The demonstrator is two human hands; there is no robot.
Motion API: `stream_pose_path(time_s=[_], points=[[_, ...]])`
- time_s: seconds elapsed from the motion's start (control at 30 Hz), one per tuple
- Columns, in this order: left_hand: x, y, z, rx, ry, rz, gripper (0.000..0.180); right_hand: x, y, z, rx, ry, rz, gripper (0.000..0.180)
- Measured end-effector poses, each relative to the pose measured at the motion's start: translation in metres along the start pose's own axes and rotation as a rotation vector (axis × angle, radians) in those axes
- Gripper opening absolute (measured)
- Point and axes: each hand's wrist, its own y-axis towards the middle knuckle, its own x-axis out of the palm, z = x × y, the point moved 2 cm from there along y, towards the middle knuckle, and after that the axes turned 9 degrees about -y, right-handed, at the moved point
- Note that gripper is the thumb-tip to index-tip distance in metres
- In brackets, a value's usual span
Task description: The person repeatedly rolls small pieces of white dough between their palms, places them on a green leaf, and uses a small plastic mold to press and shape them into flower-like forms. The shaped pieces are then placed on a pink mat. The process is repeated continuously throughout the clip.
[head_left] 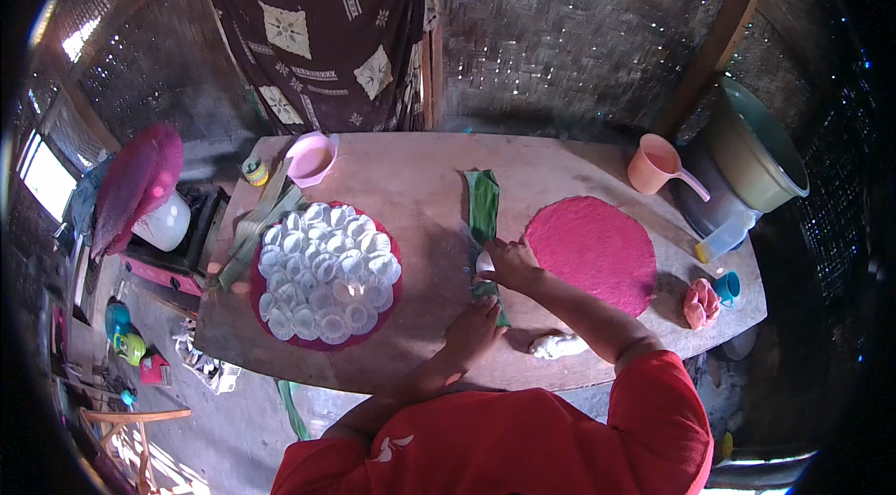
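A long green banana leaf strip (483,201) lies lengthwise on the wooden table, between two round pink trays. My right hand (513,266) is over its middle, with thumb and fingers closed about a small white round piece (484,263) that is partly covered. At the leaf's near end, my left hand (474,325) has its fingers bent against the strip; their tips are hard to see. Many small white cup-shaped pieces (325,262) cover the left tray (397,304). The right tray (590,252) shows a bare pink surface. A white lump (558,346) lies by my right forearm.
A pink bowl (311,159), a small yellow jar (254,170) and long dry leaves (257,232) are at the table's left. Along the right are a pink dipper (656,164), a big pot (756,145), a teal cup (726,287) and a crumpled pink bundle (700,305).
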Motion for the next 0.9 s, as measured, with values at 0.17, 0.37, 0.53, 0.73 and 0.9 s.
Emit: stream_pose_path(time_s=[0.17, 0.37, 0.53, 0.73, 0.9], points=[[0.005, 0.003, 0.000, 0.017, 0.108, -0.051, 0.049, 0.003, -0.004, 0.005, -0.027, 0.046, 0.006, 0.087], [0.005, 0.003, 0.002, 0.033, 0.062, -0.019, 0.051, 0.007, 0.034, 0.036, -0.062, 0.085, 0.129, 0.084], [0.007, 0.003, -0.001, 0.057, 0.027, -0.001, 0.050, 0.000, 0.088, 0.063, -0.022, 0.102, 0.106, 0.075], [0.006, 0.003, 0.000, 0.065, 0.041, 0.007, 0.047, -0.006, 0.140, 0.089, 0.141, 0.098, 0.100, 0.076], [0.001, 0.003, 0.000, 0.106, 0.093, -0.002, 0.046, -0.017, 0.149, 0.091, 0.202, 0.175, -0.006, 0.084]])
